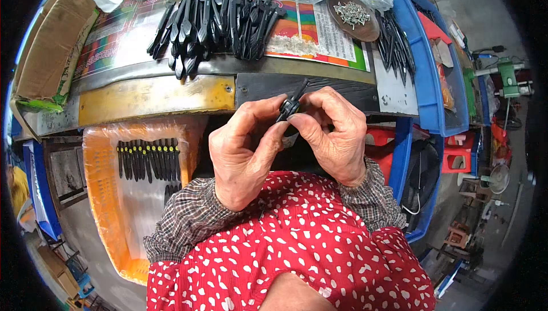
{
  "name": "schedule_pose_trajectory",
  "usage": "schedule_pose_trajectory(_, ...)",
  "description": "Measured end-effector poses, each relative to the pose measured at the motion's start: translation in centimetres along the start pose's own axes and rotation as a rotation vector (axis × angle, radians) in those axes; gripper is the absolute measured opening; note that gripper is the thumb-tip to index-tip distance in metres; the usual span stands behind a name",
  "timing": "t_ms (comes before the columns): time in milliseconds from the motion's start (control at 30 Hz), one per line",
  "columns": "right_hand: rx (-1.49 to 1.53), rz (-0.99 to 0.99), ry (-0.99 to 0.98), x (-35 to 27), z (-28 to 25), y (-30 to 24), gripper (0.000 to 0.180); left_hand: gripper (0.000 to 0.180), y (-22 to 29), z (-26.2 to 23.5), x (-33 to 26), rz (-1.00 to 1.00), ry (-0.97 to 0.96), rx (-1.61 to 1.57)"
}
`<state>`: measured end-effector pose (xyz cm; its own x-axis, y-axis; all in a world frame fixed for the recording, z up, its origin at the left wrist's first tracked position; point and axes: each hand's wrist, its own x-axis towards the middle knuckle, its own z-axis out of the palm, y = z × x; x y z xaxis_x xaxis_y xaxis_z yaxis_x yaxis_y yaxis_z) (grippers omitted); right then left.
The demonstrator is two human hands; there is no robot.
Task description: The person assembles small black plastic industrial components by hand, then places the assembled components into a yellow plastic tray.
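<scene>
Between the fingertips of both hands, just off the table's front edge, is a small black plastic part (pixel 290 105) with a thin stem pointing up. My left hand (pixel 242 148) pinches it from one side with thumb and forefinger. My right hand (pixel 337 134) closes on it from the other side, its thumb against the lower end. Fingers hide part of the piece, so its exact kind is unclear. Beyond the hands lies a heap of long black plastic pieces (pixel 220 22) on the printed sheets. A round brown dish (pixel 370 30) holds small silvery metal pins or screws (pixel 351 14).
At the left below the table stands an orange basket (pixel 96 162), lined with plastic, holding a row of black pieces with yellow-green dots (pixel 148 159). Slim black pieces (pixel 394 45) lie beside a blue bin (pixel 425 77) at right. A cardboard box (pixel 54 42) stands far left.
</scene>
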<state>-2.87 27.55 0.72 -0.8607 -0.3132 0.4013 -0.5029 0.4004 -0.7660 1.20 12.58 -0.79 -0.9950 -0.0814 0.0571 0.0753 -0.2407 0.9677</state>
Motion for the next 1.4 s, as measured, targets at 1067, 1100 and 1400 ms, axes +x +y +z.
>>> schedule_pose_trajectory(1067,0.048,0.011,0.045,-0.1,0.8,-0.1,0.021,0.027,-1.1,-0.6,0.5,0.236,0.024,0.247)
schedule_pose_trajectory(1100,0.001,-0.003,0.049,-0.1,0.8,-0.1,0.019,0.026,-1.0,-0.6,0.5,0.218,0.028,0.240)
schedule_pose_trajectory(1400,-0.083,-0.062,0.032,0.3,0.9,-0.2,0.017,0.024,-0.5,-0.8,0.4,0.088,0.005,0.149)
